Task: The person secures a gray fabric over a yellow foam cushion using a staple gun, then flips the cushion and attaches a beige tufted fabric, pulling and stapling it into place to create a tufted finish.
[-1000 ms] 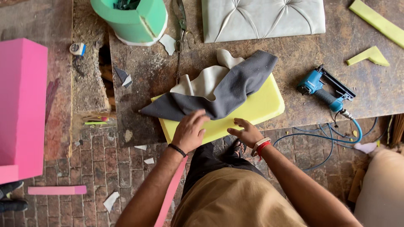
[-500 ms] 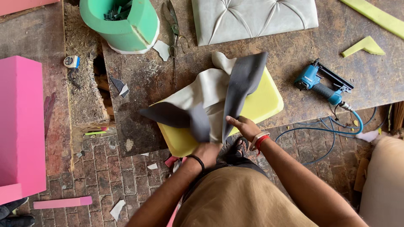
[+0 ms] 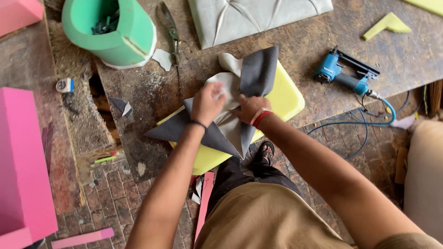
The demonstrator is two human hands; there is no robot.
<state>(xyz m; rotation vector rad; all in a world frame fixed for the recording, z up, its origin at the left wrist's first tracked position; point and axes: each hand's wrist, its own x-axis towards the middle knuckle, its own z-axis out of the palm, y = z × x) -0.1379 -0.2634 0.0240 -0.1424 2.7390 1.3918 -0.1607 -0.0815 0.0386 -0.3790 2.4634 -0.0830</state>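
Note:
A dark grey fabric piece with a pale underside lies folded over a yellow foam cushion on a worn wooden workbench. My left hand grips the pale side of the fabric near its middle. My right hand, with a red band at the wrist, holds the fabric just beside it. Both hands pinch the cloth above the cushion, and grey corners hang over the cushion's front edge.
A blue pneumatic stapler with a hose lies right of the cushion. A green foam cylinder, scissors, a tufted grey cushion, yellow foam offcuts and a pink foam block surround the spot.
The fabric lay spread on the cushion with my hands at its front edge. Both hands have moved up and gathered it, turning its pale side up.

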